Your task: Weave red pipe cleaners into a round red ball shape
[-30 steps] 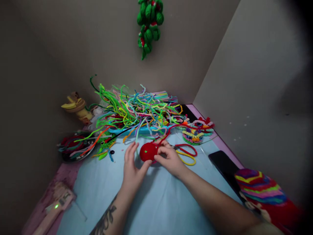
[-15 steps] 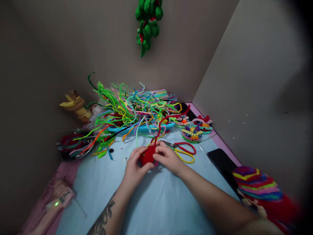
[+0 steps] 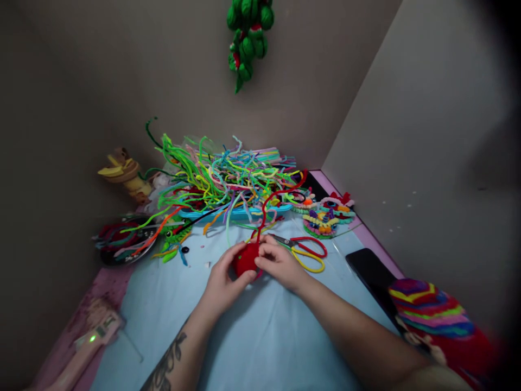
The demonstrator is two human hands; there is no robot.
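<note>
A round red pipe-cleaner ball (image 3: 245,259) sits just above the light blue mat (image 3: 260,336). My left hand (image 3: 223,279) cups its left side, fingers curled around it. My right hand (image 3: 280,263) pinches its right side, where a long red pipe cleaner (image 3: 272,202) rises from the ball and arcs up to the right. Both hands are closed on the ball. Red and yellow scissors (image 3: 303,251) lie just right of my right hand.
A big heap of coloured pipe cleaners (image 3: 223,179) fills the back on a blue tray. A dark dish (image 3: 124,241) is at left, a glue gun (image 3: 87,342) front left, a phone (image 3: 372,271) right, a woven multicolour piece (image 3: 325,217), walls behind and right.
My left hand went from open beside the ball to curled around it. The loose red pipe cleaner swung upward and now stands in an arc above the ball.
</note>
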